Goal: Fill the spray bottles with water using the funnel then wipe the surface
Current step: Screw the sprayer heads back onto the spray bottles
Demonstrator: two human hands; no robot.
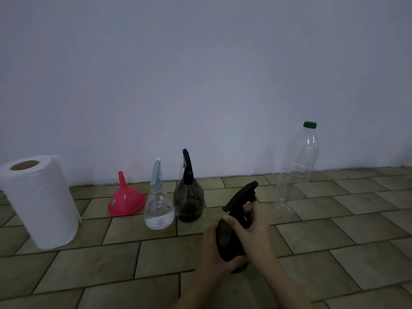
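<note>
A dark spray bottle [226, 238] with a black trigger head [242, 197] stands tilted on the tiled floor in front of me. My left hand [215, 248] wraps its body from the left. My right hand [254, 230] grips its neck just under the trigger head. A second dark spray bottle [189, 200] stands upright further back. Left of it is a clear spray bottle [158, 208] with a pale blue head and some water inside. A red funnel [126, 199] rests mouth down beside it.
A white paper towel roll [42, 201] stands at the left. A tall clear plastic bottle [297, 166] with a green cap stands at the back right, near the grey wall [200, 74]. The tiled floor [345, 253] stretches to the right.
</note>
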